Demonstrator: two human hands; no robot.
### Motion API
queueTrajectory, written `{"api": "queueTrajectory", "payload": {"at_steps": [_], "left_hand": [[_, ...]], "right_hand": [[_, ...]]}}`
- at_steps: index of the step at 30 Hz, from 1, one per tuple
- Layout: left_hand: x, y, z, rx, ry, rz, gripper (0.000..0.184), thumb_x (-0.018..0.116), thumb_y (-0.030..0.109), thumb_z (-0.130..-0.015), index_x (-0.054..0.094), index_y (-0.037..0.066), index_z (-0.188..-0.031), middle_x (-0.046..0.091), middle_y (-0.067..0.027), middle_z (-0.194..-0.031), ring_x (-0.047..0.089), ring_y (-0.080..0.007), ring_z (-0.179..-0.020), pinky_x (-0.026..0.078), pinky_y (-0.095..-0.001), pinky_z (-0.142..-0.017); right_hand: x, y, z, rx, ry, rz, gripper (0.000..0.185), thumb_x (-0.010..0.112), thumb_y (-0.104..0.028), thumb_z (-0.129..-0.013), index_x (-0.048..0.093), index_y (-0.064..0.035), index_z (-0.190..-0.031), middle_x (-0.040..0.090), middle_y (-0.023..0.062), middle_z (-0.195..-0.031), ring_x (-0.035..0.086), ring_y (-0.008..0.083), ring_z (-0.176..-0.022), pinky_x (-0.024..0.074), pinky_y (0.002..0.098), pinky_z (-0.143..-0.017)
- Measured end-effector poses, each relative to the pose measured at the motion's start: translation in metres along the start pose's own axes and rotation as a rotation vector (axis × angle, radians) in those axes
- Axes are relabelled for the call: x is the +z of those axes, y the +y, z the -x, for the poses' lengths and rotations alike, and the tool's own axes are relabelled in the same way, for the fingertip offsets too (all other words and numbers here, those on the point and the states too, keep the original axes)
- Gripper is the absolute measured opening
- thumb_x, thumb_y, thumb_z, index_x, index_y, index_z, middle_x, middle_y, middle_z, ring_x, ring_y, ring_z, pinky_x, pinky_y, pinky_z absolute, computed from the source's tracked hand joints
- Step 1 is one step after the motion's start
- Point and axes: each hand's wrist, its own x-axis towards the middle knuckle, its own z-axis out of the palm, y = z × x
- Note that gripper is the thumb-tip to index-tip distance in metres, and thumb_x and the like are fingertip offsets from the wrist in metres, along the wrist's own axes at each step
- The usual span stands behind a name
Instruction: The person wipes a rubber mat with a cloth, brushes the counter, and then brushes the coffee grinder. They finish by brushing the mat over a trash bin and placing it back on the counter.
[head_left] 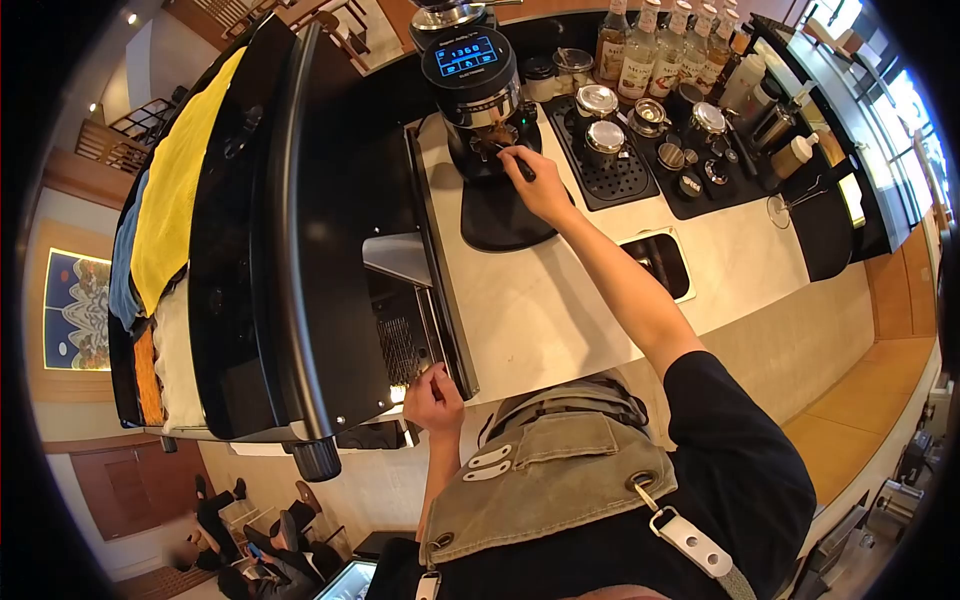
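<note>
My right hand [537,185] is closed around the black handle of a portafilter [526,170], whose head sits under the spout of the coffee grinder [470,95]. Brown coffee grounds [497,133] show just below the spout. The grinder's round display is lit and reads what looks like 1360. By the front corner of the black espresso machine [330,220], my left hand [434,400] has its fingers curled in beside the drip tray [400,340]. Whether those fingers hold anything is hidden.
A black mat [505,215] lies under the grinder. To its right are metal tampers [605,140] on a black tray, small steel tools, and syrup bottles [635,75] behind. A rectangular bin [660,262] is set into the counter. Cloths [190,170] drape over the machine; people sit at lower left.
</note>
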Motion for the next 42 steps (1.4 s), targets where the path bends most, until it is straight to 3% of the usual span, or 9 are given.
{"api": "queueTrajectory", "payload": {"at_steps": [5, 6, 15, 22, 25, 29, 35, 39, 42], "left_hand": [[-0.001, 0.008, -0.004, -0.058, -0.016, 0.008, 0.010, 0.067, 0.008, -0.090, 0.076, 0.005, -0.090, 0.065, -0.0059, -0.066, 0.056, -0.0212, -0.051, 0.043, -0.0329, -0.049], [-0.001, 0.009, -0.004, -0.037, -0.011, -0.014, 0.013, 0.064, 0.006, -0.093, 0.076, 0.002, -0.091, 0.064, -0.0075, -0.064, 0.054, -0.0169, -0.051, 0.041, -0.0310, -0.049], [0.001, 0.006, -0.003, -0.006, 0.028, -0.037, 0.012, 0.065, 0.006, -0.092, 0.076, 0.002, -0.091, 0.065, -0.0069, -0.065, 0.055, -0.0168, -0.051, 0.042, -0.0303, -0.050], [0.002, 0.007, 0.001, -0.047, 0.040, -0.032, 0.013, 0.065, 0.008, -0.092, 0.076, 0.002, -0.091, 0.065, -0.0068, -0.065, 0.054, -0.0169, -0.051, 0.042, -0.0305, -0.050], [0.003, 0.006, -0.003, -0.041, 0.051, -0.033, 0.013, 0.065, 0.008, -0.092, 0.076, 0.002, -0.091, 0.064, -0.0068, -0.064, 0.054, -0.0171, -0.051, 0.041, -0.0308, -0.050], [0.003, 0.005, -0.001, -0.041, 0.040, -0.038, 0.013, 0.064, 0.008, -0.092, 0.076, 0.003, -0.091, 0.064, -0.0065, -0.065, 0.054, -0.0175, -0.051, 0.041, -0.0311, -0.050], [0.004, 0.007, 0.000, -0.051, 0.033, -0.028, 0.013, 0.064, 0.008, -0.093, 0.076, 0.002, -0.092, 0.064, -0.0068, -0.064, 0.053, -0.0174, -0.051, 0.041, -0.0309, -0.050], [0.007, 0.005, -0.001, -0.063, 0.059, 0.006, 0.014, 0.064, 0.009, -0.094, 0.076, 0.002, -0.092, 0.063, -0.0069, -0.063, 0.052, -0.0164, -0.050, 0.040, -0.0306, -0.049], [0.005, 0.001, 0.002, -0.037, 0.039, -0.028, 0.014, 0.064, 0.009, -0.094, 0.076, 0.001, -0.092, 0.063, -0.0076, -0.064, 0.053, -0.0158, -0.051, 0.040, -0.0292, -0.049]], "right_hand": [[-0.003, -0.006, 0.016, 0.037, 0.200, 0.127, 0.022, 0.063, -0.019, -0.103, 0.071, -0.0007, -0.111, 0.073, 0.0171, -0.089, 0.070, 0.0269, -0.078, 0.0537, 0.0334, -0.076], [-0.013, -0.014, 0.025, 0.125, 0.204, 0.124, 0.024, 0.061, -0.022, -0.102, 0.071, -0.0027, -0.111, 0.074, 0.0206, -0.094, 0.073, 0.0373, -0.089, 0.0548, 0.0402, -0.080], [0.007, -0.003, -0.006, 0.104, 0.042, 0.005, 0.033, 0.063, -0.025, -0.101, 0.069, 0.0004, -0.121, 0.076, 0.0187, -0.093, 0.074, 0.0302, -0.089, 0.0543, 0.0357, -0.083], [-0.002, 0.008, -0.004, 0.046, -0.163, -0.027, 0.035, 0.064, -0.025, -0.098, 0.070, 0.0007, -0.122, 0.076, 0.0197, -0.094, 0.076, 0.0269, -0.089, 0.0551, 0.0350, -0.085], [-0.055, -0.040, -0.006, 0.220, -0.582, -0.026, 0.034, 0.064, -0.023, -0.097, 0.071, 0.0004, -0.120, 0.076, 0.0206, -0.094, 0.076, 0.0271, -0.088, 0.0557, 0.0345, -0.083], [-0.084, -0.023, -0.004, 0.100, -0.330, 0.152, 0.031, 0.064, -0.022, -0.096, 0.073, -0.0043, -0.120, 0.075, 0.0192, -0.090, 0.075, 0.0232, -0.084, 0.0558, 0.0327, -0.078], [-0.061, 0.032, -0.026, -0.170, -0.068, 0.130, 0.034, 0.063, -0.022, -0.099, 0.068, -0.0105, -0.130, 0.075, 0.0185, -0.089, 0.072, 0.0364, -0.085, 0.0553, 0.0412, -0.078], [-0.077, 0.006, -0.010, 0.017, -0.628, 0.326, 0.028, 0.064, -0.024, -0.096, 0.071, -0.0132, -0.121, 0.074, 0.0194, -0.103, 0.070, 0.0405, -0.092, 0.0556, 0.0421, -0.083], [-0.063, 0.017, -0.015, -0.139, -0.355, 0.301, 0.027, 0.064, -0.024, -0.096, 0.071, -0.0112, -0.119, 0.073, 0.0210, -0.101, 0.069, 0.0401, -0.091, 0.0550, 0.0454, -0.082]]}}
